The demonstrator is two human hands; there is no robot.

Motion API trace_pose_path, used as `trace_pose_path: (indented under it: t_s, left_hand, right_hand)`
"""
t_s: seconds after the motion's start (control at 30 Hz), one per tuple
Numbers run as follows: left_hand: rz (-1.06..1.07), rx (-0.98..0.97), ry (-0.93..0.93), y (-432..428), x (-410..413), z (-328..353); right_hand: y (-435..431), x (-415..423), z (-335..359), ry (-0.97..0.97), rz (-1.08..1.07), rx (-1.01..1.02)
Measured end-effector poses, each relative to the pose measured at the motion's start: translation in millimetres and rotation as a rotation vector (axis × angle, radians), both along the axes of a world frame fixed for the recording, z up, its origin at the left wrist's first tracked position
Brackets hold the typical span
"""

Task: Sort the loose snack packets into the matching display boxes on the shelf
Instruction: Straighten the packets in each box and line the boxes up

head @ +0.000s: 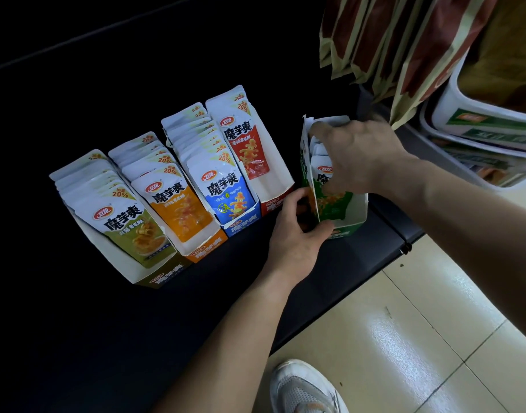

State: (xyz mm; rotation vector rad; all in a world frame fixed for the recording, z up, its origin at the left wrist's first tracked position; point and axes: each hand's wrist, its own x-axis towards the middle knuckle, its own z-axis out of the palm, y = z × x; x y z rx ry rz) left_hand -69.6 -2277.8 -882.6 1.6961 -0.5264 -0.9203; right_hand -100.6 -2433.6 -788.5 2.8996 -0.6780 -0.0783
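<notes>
Several display boxes of snack packets stand in a row on a black shelf (330, 272): olive (160, 275), orange (208, 244), blue (244, 225) and red (275, 204). Apart at the right is a green box (349, 222) holding green packets (333, 204). My left hand (297, 231) grips the green box's front left corner. My right hand (357, 156) reaches into the box from above, fingers curled round the tops of the green packets. The packets behind my right hand are hidden.
Brown and cream bags (404, 49) hang at the upper right. White tubs (488, 120) with printed labels stand to the right of the shelf. Pale floor tiles (419, 338) and a white shoe (303, 389) show below the shelf's front edge.
</notes>
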Motion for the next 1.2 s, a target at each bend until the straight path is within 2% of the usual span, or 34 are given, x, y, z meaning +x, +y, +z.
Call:
trace_pose_path:
  t_s: [0.13,0.47,0.63,1.0,1.2]
  left_hand:
    - [-0.006,0.058,-0.036,-6.2,-2.2,8.9]
    - [0.009,0.133,-0.102,-7.5,-7.5,21.5]
    - [-0.017,0.159,-0.138,-9.5,-9.5,23.5]
    - [-0.041,0.143,-0.128,-4.2,-4.0,17.9]
    - [-0.058,0.156,-0.14,-5.0,-0.1,16.0]
  right_hand:
    - [6.3,-8.4,-6.6,0.056,-0.004,0.133]
    - [2.8,-12.1,-9.3,-0.077,0.054,-0.115]
    - [-8.8,-6.7,-11.4,-0.104,0.025,-0.096]
    - [-11.9,-2.7,-32.1,-0.273,0.051,-0.243]
    - [-12.9,0.0,-27.8,-0.173,0.059,-0.185]
